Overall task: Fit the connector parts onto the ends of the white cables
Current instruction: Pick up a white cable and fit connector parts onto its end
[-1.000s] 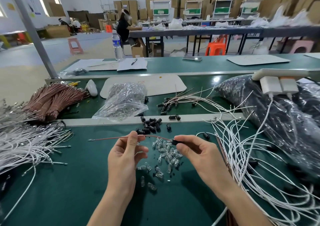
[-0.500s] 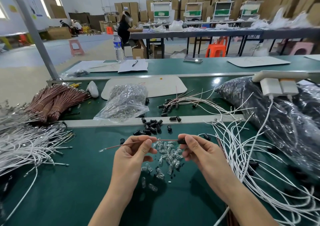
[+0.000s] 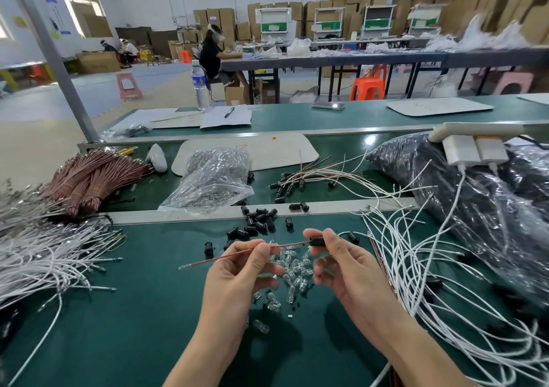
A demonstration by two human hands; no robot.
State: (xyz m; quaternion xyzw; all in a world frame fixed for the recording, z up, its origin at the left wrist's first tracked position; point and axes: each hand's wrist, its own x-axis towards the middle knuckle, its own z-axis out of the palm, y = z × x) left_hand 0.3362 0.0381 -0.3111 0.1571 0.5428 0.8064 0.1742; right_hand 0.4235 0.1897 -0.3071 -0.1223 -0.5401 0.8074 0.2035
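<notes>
Two pinch grips: left hand [image 3: 237, 273] on reddish wire [image 3: 214, 258] mid-length, right hand [image 3: 347, 268] on black connector part [image 3: 317, 241] at wire end. White cables [image 3: 416, 268] heaped beside right hand. I judge them light, limp; grip near tip.

A black connector [image 3: 317, 241], pinched by the right hand [image 3: 341, 271], seemingly caps a reddish wire [image 3: 231, 255] that slants down through the left hand [image 3: 237, 271]. Loose connectors [image 3: 258, 223] lie just beyond the hands; white cables [image 3: 416, 268] sprawl to the right.
</notes>
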